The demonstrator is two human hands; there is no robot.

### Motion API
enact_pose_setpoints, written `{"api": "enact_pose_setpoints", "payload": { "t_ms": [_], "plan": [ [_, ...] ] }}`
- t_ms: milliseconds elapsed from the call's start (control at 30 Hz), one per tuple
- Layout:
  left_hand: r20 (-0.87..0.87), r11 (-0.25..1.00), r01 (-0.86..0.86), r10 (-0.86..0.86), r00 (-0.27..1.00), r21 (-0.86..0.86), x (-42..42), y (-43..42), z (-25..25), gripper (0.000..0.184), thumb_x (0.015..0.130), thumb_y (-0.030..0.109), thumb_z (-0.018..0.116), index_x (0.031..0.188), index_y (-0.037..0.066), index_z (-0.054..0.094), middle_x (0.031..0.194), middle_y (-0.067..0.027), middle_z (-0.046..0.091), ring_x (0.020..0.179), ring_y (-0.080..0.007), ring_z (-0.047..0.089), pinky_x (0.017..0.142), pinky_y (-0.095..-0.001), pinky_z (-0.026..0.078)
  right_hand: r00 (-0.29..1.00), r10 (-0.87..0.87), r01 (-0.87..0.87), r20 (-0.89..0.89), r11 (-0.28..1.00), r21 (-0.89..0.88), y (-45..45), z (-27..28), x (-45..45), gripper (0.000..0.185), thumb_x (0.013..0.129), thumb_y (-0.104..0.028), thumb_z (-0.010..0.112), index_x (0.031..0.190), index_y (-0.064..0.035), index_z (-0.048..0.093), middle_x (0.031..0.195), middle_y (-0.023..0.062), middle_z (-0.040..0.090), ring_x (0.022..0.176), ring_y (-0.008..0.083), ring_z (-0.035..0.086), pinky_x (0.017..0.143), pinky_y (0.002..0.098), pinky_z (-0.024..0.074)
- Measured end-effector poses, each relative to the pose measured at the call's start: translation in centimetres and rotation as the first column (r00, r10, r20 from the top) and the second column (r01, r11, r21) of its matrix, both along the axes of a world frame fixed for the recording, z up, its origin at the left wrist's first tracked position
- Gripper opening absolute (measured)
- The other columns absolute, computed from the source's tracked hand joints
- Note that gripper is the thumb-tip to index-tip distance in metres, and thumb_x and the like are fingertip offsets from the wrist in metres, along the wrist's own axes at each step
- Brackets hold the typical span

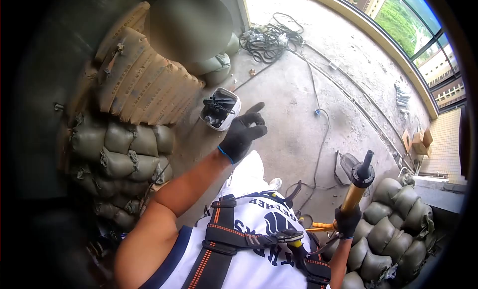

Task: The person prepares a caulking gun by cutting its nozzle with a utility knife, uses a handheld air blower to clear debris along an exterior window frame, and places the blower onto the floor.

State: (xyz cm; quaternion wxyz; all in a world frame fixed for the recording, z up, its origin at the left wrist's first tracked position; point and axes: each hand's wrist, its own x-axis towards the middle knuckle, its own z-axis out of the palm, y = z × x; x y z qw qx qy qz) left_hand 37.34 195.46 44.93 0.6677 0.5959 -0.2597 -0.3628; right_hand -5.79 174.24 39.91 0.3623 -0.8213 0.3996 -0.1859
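My left hand [244,133], in a dark glove with a blue cuff edge, reaches forward over the floor. Its index finger and thumb are stretched apart, and nothing shows between them. Just beyond it stands a white bucket [232,120] with dark cords or tools inside. On the right, my gloved right hand [347,220] is wrapped round the gold tube of a caulking gun [354,195], whose black ring and nozzle point up and away. An orange coiled strap [321,226] runs from my harness [219,234] towards that hand.
Paper sacks [149,80] and filled woven bags [132,144] are stacked at left. More bags [393,229] lie at right. A hose heap [271,42] and a cable [318,90] lie on the concrete floor. A cardboard box [422,141] sits near the window [423,30].
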Motion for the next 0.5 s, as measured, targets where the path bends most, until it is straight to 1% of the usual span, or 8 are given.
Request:
{"api": "enact_pose_setpoints", "payload": {
  "t_ms": [67,100,133,233,267,400,467,500],
  "plan": [
    [-0.161,0.993,0.035,-0.053,0.985,-0.112,4.0,-1.6,2.0,0.083,0.082,0.01,0.069,0.156,0.018,0.031,0.157,-0.0119,0.032,0.143,-0.0299,0.033,0.11,-0.0571,0.038,1.0,-0.017,0.018,-0.017,0.999,0.046,-1.6,0.4,2.6,0.025,0.066,-0.012,0.075,0.084,-0.0027,0.061,0.07,0.0114,0.065,0.062,0.0278,0.066,0.061,0.0392,0.0524],
    [-0.52,0.98,-0.009,-0.098,0.848,-0.199,5.9,-2.0,2.3,0.098,0.081,0.01,0.069,0.162,0.024,0.017,0.163,-0.0124,0.025,0.148,-0.0326,0.027,0.113,-0.0632,0.031,0.999,-0.019,0.021,-0.041,0.998,0.051,-2.4,0.5,4.1,0.026,0.066,-0.013,0.076,0.084,-0.0027,0.061,0.07,0.0111,0.066,0.062,0.0274,0.066,0.061,0.0383,0.0529],
    [-0.541,0.881,0.031,-0.317,0.779,-0.473,7.7,-3.2,1.5,0.081,0.088,0.022,0.061,0.16,0.029,0.025,0.168,-0.0119,0.011,0.151,-0.0366,0.021,0.115,-0.0718,0.016,0.998,-0.042,0.046,-0.048,0.995,0.087,-3.1,0.4,5.4,0.026,0.066,-0.014,0.077,0.084,-0.0032,0.062,0.07,0.0109,0.066,0.063,0.0271,0.067,0.063,0.0378,0.0537],
    [-0.5,0.758,0.081,-0.503,0.705,-0.647,10.0,-7.7,3.2,0.067,0.095,0.037,0.048,0.159,0.028,0.03,0.169,-0.0123,0.007,0.152,-0.0391,0.018,0.115,-0.073,0.009,0.996,-0.065,0.069,-0.061,0.996,0.062,-5.5,-0.4,8.3,0.027,0.065,-0.015,0.078,0.084,-0.0032,0.062,0.071,0.011,0.066,0.063,0.0277,0.067,0.063,0.0389,0.0538],
    [-0.48,0.74,0.072,-0.504,0.718,-0.669,11.1,-8.9,2.7,0.063,0.097,0.045,0.037,0.157,0.028,0.034,0.169,-0.0126,0.009,0.152,-0.0386,0.018,0.115,-0.0729,0.009,0.992,-0.081,0.085,-0.096,0.995,0.044,-6.3,-1.2,9.3,0.03,0.064,-0.017,0.078,0.085,-0.0029,0.062,0.072,0.0114,0.066,0.064,0.0287,0.067,0.064,0.0398,0.0536],
    [-0.505,0.693,0.053,-0.573,0.646,-0.719,15.3,-12.3,2.7,0.063,0.098,0.047,0.038,0.157,0.028,0.034,0.169,-0.0109,0.009,0.152,-0.0389,0.016,0.114,-0.0739,0.009,0.987,-0.082,0.074,-0.14,0.995,-0.06,-8.9,-1.4,14.6,0.031,0.065,-0.02,0.077,0.084,-0.0031,0.061,0.072,0.0165,0.063,0.066,0.0381,0.063,0.063,0.0443,0.0516],
    [-0.588,0.746,-0.004,-0.522,0.617,-0.666,17.2,-13.6,3.6,0.054,0.098,0.044,0.042,0.146,0.023,0.052,0.164,-0.0113,0.027,0.149,-0.0368,0.027,0.116,-0.0718,0.014,0.987,-0.066,0.061,-0.148,0.998,-0.034,-10.0,0.2,17.8,0.031,0.065,-0.02,0.077,0.085,-0.003,0.061,0.072,0.0166,0.063,0.067,0.038,0.063,0.063,0.045,0.0506],
    [-0.596,0.75,-0.009,-0.519,0.614,-0.662,18.1,-14.3,3.2,0.054,0.098,0.044,0.042,0.146,0.023,0.052,0.164,-0.0113,0.027,0.149,-0.0368,0.027,0.116,-0.0718,0.014,0.989,-0.042,0.041,-0.143,0.999,-0.012,-10.7,0.8,19.1,0.031,0.065,-0.02,0.077,0.085,-0.003,0.06,0.072,0.0167,0.062,0.067,0.038,0.063,0.062,0.0458,0.0495]
  ]
}}
